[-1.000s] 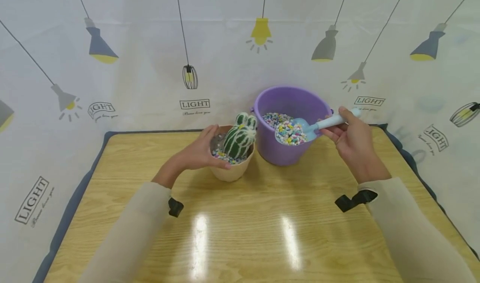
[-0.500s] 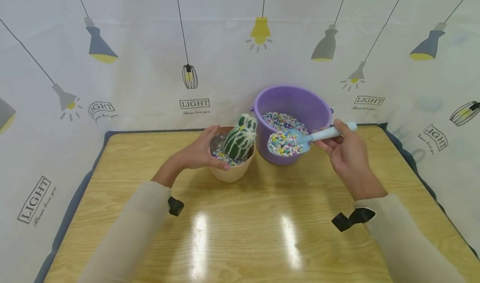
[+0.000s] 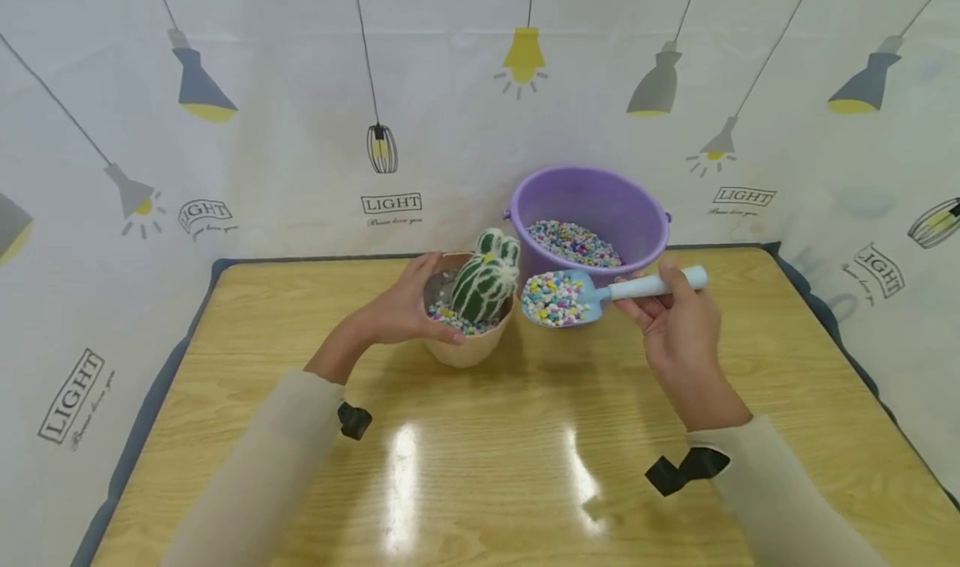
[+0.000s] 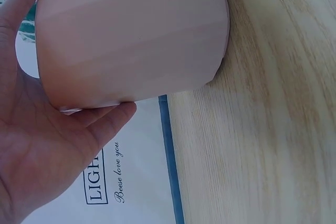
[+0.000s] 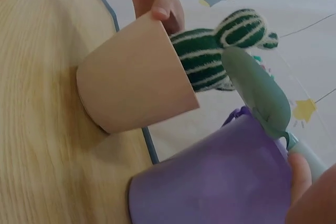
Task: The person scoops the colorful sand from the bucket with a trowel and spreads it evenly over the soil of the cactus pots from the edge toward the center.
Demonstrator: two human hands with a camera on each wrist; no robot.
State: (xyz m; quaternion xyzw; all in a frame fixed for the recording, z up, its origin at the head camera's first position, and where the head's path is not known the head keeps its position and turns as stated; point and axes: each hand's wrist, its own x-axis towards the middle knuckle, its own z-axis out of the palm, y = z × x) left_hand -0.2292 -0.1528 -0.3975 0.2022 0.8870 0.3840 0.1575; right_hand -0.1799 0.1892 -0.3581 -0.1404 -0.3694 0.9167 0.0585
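Blue scoop (image 3: pixel 591 295) has swung off the purple bucket (image 3: pixel 600 207) toward the cactus pot (image 3: pixel 465 352), bringing pebbles (image 3: pixel 553 298) near; right grip (image 3: pixel 681 342) clamps its handle (image 3: pixel 637 287), left grip (image 3: pixel 397 310) the pot

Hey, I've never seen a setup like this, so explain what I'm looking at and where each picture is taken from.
There's no robot here, just a person's bare hands. The left hand grips a pale pot with a green-and-white cactus in it. The right hand holds a light blue scoop heaped with colourful pebbles. The pot and a purple bucket stand on a wooden table; more pebbles lie in both.

The wide view comes from a camera worn on the head. The other two come from wrist cameras: the left one sees the pot close up, the right one sees the scoop's underside, the bucket and the pot.
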